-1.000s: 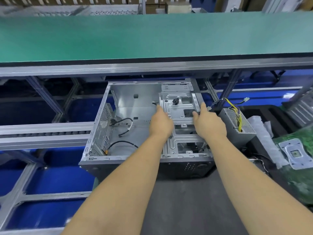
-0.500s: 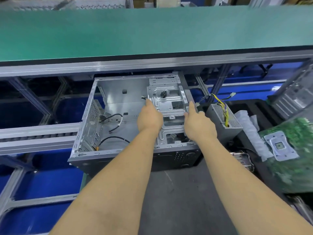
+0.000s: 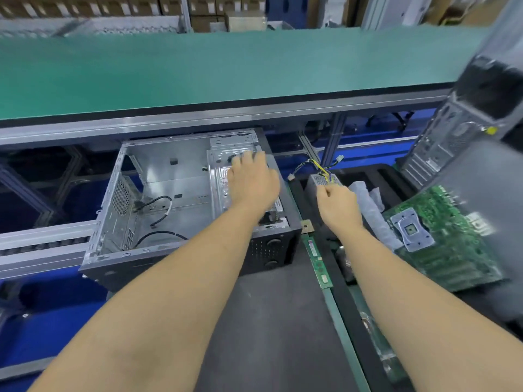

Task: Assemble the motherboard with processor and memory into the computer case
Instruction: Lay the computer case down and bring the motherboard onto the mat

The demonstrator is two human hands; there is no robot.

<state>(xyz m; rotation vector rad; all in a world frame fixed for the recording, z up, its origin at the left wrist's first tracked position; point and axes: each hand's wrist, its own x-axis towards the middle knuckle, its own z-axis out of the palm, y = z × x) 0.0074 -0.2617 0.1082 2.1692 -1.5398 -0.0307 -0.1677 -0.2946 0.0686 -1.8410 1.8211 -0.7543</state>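
Note:
The open computer case [image 3: 158, 176] lies on its side on the grey mat, with loose black cables on its floor. My left hand [image 3: 252, 182] rests with spread fingers on the metal drive cage [image 3: 218, 176] in the case's right half. My right hand [image 3: 336, 203] hovers to the right of the case, over the power supply [image 3: 318, 178], fingers loosely curled, with nothing seen in it. The green motherboard [image 3: 447, 250] lies at the right with its socket plate facing up. A memory stick [image 3: 319, 263] and a small processor [image 3: 306, 227] lie between the case and a black tray.
A green conveyor belt [image 3: 226, 69] runs across the back above a metal rail. A second computer case [image 3: 464, 128] stands at the far right. White foam wrap [image 3: 368, 199] lies beside the power supply, whose yellow and black cables [image 3: 322, 169] stick up.
My right hand has left the drive cage and moved right, over the power supply. My left hand has slid further onto the cage. The view has swung right, showing more of the motherboard.

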